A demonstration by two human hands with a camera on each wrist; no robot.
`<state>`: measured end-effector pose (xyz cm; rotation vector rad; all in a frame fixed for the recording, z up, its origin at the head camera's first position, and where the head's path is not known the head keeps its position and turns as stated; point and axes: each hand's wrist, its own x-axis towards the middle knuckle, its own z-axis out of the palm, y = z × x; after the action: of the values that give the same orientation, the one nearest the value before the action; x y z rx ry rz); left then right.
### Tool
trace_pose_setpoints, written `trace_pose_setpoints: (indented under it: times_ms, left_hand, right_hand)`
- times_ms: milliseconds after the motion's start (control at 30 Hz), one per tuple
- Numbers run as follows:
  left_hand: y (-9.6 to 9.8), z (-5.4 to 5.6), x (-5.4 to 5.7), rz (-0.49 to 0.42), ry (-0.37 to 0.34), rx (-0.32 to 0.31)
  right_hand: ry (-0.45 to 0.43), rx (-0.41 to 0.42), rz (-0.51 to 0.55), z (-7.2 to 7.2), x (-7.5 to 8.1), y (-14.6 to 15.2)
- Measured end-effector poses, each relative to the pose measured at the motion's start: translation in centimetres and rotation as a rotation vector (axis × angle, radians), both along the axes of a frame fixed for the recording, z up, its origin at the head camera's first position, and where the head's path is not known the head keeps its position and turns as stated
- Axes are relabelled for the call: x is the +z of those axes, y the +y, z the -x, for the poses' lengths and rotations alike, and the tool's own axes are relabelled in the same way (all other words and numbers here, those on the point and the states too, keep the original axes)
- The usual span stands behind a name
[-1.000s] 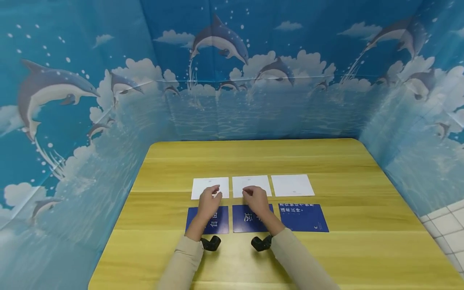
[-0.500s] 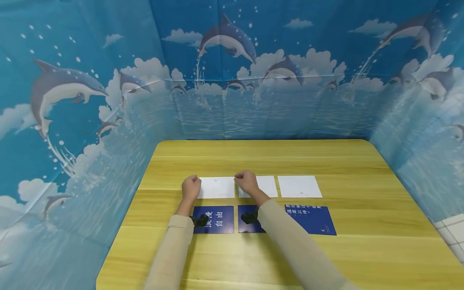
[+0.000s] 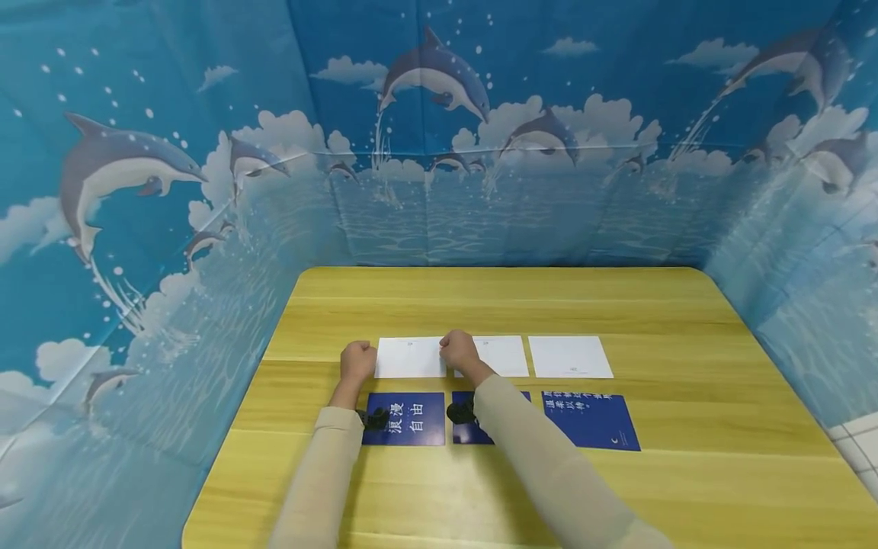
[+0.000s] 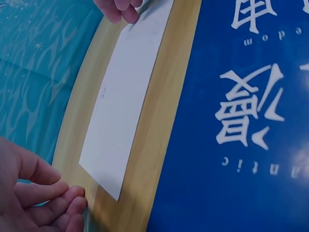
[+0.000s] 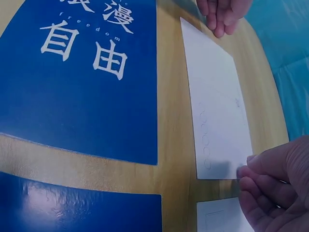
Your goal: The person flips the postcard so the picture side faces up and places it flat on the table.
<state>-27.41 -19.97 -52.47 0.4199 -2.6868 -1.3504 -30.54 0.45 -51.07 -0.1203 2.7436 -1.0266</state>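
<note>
A white-backed postcard (image 3: 410,358) lies at the left of the far row, its small printed marks and outlined circles visible in the right wrist view. At its right-hand far corner, my right hand (image 3: 458,349) pinches the card between thumb and finger; the thumb (image 5: 263,162) laps over the corner. My left hand (image 3: 358,360) is by the card's left short edge. In the left wrist view its loosely bent fingers (image 4: 58,205) stay just off the card, with nothing between them. Below the white card lies a blue postcard (image 3: 425,419) with white characters.
Two more white postcards, a middle one (image 3: 504,354) and a right one (image 3: 569,357), continue the far row. A middle blue card (image 3: 469,433), partly behind the right forearm, and a right blue card (image 3: 604,427) form the near row. A dolphin-print curtain (image 3: 521,206) borders the wooden table (image 3: 501,305).
Both hands moved from over the cards to the two ends of the left white postcard. Lately the right hand shifted slightly nearer at the corner. The head view swung a little left.
</note>
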Motion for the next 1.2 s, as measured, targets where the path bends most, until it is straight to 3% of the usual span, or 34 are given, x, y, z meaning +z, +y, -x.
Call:
trace_pose_setpoints:
  times_ms: [300, 700, 1033, 1200]
  left_hand:
    - [0.26, -0.16, -0.16, 0.042, 0.002, 0.029]
    - [0.61, -0.01, -0.21, 0.063, -0.020, -0.001]
    - [0.69, -0.11, 0.07, 0.033, 0.028, 0.010]
    - [0.78, -0.10, -0.04, 0.019, 0.009, -0.001]
  right_hand:
    - [0.010, -0.001, -0.021, 0.15, 0.25, -0.13]
    - [0.017, -0.009, 0.000, -0.03, -0.09, 0.15]
    - [-0.010, -0.082, 0.006, 0.30, -0.26, 0.04]
    - [-0.021, -0.081, 0.013, 0.05, -0.28, -0.23]
